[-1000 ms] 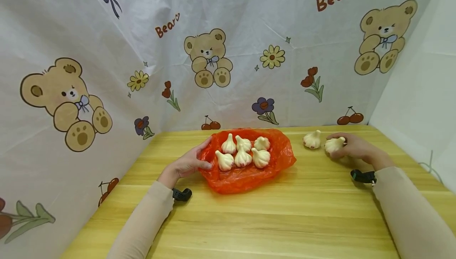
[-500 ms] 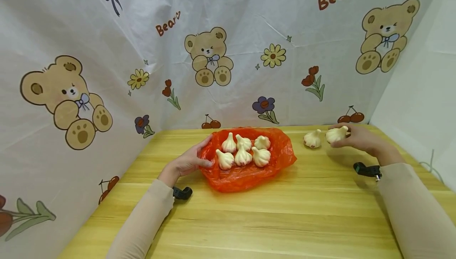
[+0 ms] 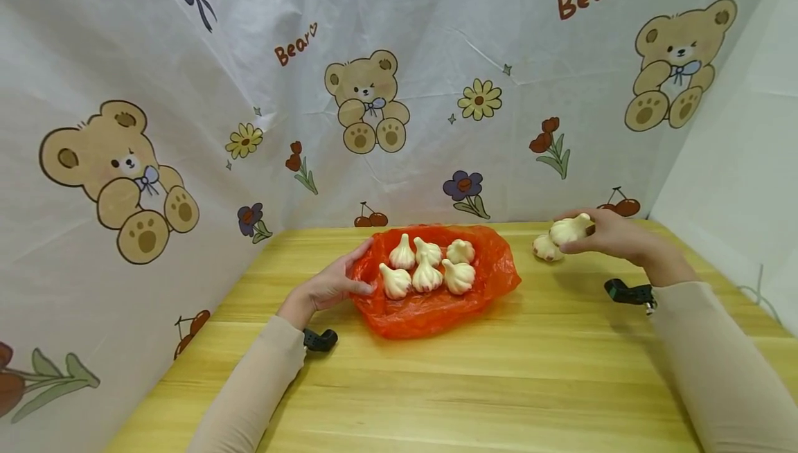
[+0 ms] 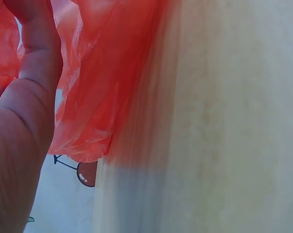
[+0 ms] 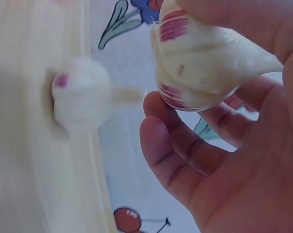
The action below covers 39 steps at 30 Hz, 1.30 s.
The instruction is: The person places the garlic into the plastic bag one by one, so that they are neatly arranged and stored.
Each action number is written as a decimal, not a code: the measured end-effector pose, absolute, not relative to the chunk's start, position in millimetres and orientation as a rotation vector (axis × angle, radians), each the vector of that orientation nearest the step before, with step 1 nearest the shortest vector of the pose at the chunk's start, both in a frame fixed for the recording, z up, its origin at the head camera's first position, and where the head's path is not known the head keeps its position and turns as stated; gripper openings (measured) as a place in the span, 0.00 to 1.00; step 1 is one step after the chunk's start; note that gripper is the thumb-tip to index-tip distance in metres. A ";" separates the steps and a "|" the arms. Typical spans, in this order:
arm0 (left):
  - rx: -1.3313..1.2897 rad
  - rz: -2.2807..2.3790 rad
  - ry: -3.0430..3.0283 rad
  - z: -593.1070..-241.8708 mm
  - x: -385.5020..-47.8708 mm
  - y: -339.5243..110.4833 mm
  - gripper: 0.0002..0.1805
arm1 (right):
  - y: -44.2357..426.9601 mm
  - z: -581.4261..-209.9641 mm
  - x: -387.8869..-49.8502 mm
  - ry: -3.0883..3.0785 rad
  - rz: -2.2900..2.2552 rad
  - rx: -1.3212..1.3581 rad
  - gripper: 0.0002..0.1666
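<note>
My right hand holds a garlic bulb above the table, pinched between thumb and fingers. In the right wrist view, purple-red streaks mark this pale bulb. Another garlic bulb sits on the table just behind and left of it, partly covered in the head view. My left hand grips the left rim of a red plastic bag, thumb on the near side. Several garlic bulbs stand inside the spread bag. The left wrist view shows the bag's thin film beside the hand.
The wooden table runs back to a white curtain printed with bears and flowers. A white wall rises at the right, with a thin cable near its base. Black wrist cameras sit under both wrists.
My right hand has lifted the garlic bulb off the table and carried it left, so it now overlaps the other loose bulb in the head view. My left hand stays at the bag.
</note>
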State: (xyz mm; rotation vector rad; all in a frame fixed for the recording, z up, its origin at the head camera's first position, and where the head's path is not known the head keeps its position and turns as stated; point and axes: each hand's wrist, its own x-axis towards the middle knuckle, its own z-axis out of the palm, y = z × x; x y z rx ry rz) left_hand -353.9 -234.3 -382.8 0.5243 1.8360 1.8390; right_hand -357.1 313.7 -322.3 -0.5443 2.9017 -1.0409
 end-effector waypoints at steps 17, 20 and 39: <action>0.543 1.830 1.828 -383.5 -353.3 -233.1 0.63 | 258.1 -302.4 -354.2 2.775 -1.136 -0.691 0.39; 0.549 1.828 1.825 -382.9 -352.8 -233.6 0.63 | 249.7 -300.9 -352.9 2.766 -1.135 -0.713 0.38; 0.507 1.822 1.855 -384.7 -354.6 -232.2 0.61 | 180.6 -302.7 -365.5 2.559 -1.144 -0.897 0.35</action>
